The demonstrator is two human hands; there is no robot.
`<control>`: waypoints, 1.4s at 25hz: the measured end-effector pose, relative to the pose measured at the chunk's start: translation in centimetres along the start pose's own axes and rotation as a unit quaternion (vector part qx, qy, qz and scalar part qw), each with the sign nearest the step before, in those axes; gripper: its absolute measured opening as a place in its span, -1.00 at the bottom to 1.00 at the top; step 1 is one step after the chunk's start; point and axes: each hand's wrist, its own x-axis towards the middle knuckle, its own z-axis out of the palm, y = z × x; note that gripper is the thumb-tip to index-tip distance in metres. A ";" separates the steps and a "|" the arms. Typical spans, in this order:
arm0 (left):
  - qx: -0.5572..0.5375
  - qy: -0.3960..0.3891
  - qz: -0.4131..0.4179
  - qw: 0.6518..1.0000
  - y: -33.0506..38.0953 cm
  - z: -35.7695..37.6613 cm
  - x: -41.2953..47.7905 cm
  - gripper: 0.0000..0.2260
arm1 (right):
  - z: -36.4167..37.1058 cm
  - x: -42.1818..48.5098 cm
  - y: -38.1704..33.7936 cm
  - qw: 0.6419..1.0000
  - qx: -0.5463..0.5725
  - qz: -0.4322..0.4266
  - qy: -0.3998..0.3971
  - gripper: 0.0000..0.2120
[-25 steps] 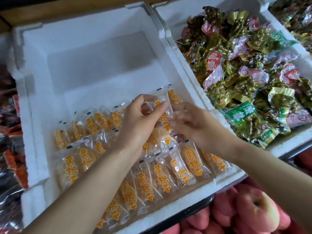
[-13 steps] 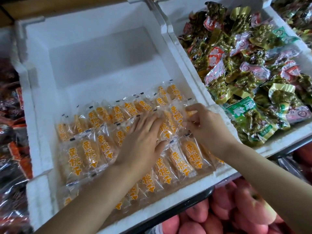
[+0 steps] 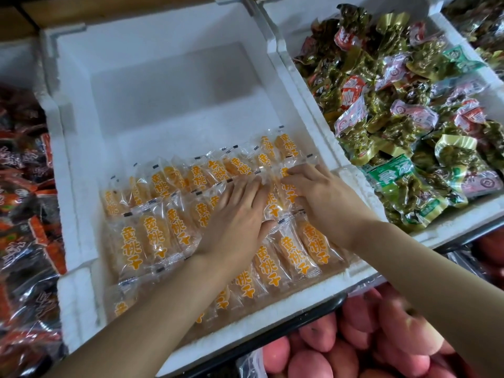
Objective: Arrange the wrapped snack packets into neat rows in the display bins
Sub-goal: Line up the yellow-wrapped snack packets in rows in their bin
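Levelling dried-peach packets (image 3: 131, 241) into rows
Flat-fingered left hand (image 3: 234, 214) is pressing them level; right hand (image 3: 324, 197) is squaring edges, grip unclear.

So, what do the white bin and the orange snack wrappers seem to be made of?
White bin: looks like expanded foam, matte and grainy, with crumbly edges. Snack wrappers: probably thin clear plastic film, glossy, with crinkles, glare and orange snack showing through.
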 end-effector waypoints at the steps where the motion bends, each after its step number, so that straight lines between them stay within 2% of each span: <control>1: -0.003 -0.006 0.002 1.000 0.0 -0.1 0.0 -0.51 | 0.2 0.0 0.1 1.000 -0.007 -0.008 0.002 -0.49; 4: -0.010 -0.017 0.011 1.000 0.0 -0.3 -0.1 -0.54 | 0.5 -0.1 0.5 0.999 -0.022 -0.022 0.025 -0.54; 10: 0.010 0.045 0.013 0.999 -0.8 -2.1 -3.0 -0.77 | 0.0 -1.1 -1.3 0.995 -0.060 -0.037 0.076 -0.60; 16: 0.038 0.050 0.001 0.998 -6.7 -4.2 -10.8 -0.79 | 1.1 -2.3 -10.4 0.990 -0.046 -0.101 0.093 -0.85; 21: 0.020 0.051 -0.015 0.998 -13.2 -5.8 -15.2 -0.77 | 3.3 -0.4 -17.6 0.987 0.005 -0.137 0.088 -0.75; 24: -0.035 0.044 -0.031 0.998 -15.3 -6.3 -12.1 -0.69 | 2.9 3.5 -17.8 0.996 0.040 -0.058 0.047 -0.66; 27: -0.110 -0.036 -0.075 0.990 -15.9 -5.6 -6.4 -0.61 | 2.9 8.8 -14.5 1.000 -0.006 0.021 -0.019 -0.57; 32: -0.140 -0.148 -0.105 0.973 -16.3 -2.4 1.3 -0.51 | 3.9 13.9 -9.6 0.986 -0.073 0.046 -0.145 -0.57; 35: -0.152 -0.121 -0.062 0.979 -16.1 -1.8 1.8 -0.60 | 4.0 14.4 -8.4 0.987 -0.040 0.049 -0.149 -0.63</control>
